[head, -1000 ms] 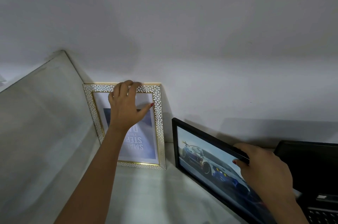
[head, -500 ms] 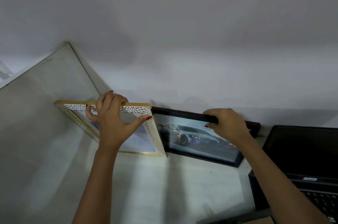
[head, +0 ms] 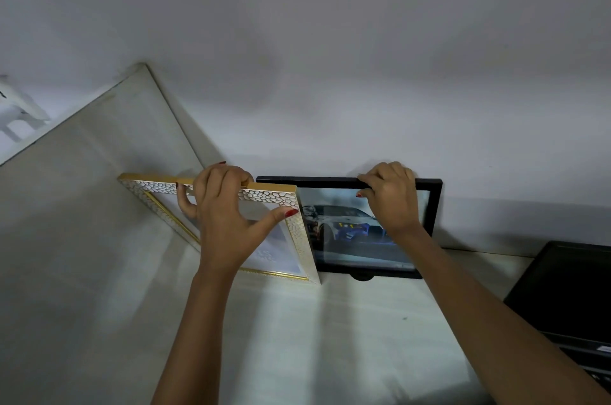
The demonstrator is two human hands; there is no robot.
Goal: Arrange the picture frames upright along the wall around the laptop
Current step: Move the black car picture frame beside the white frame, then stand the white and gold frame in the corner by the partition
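Holding two picture frames at once, I have one in each hand. My left hand (head: 224,222) is closed over the top edge of the white and gold frame (head: 299,239), fingers behind it and thumb on the front; this frame stands on the table (head: 347,332) near the corner, turned at an angle to the wall (head: 330,74). My right hand (head: 391,196) grips the top edge of the black frame (head: 434,206), which shows one racing car and stands upright against the wall. The white frame's right side overlaps the left part of the black one. There is one laptop (head: 568,292), open, to the right of the black frame and a little apart from it. At the far left, beyond the table, I see one white object that I cannot identify.
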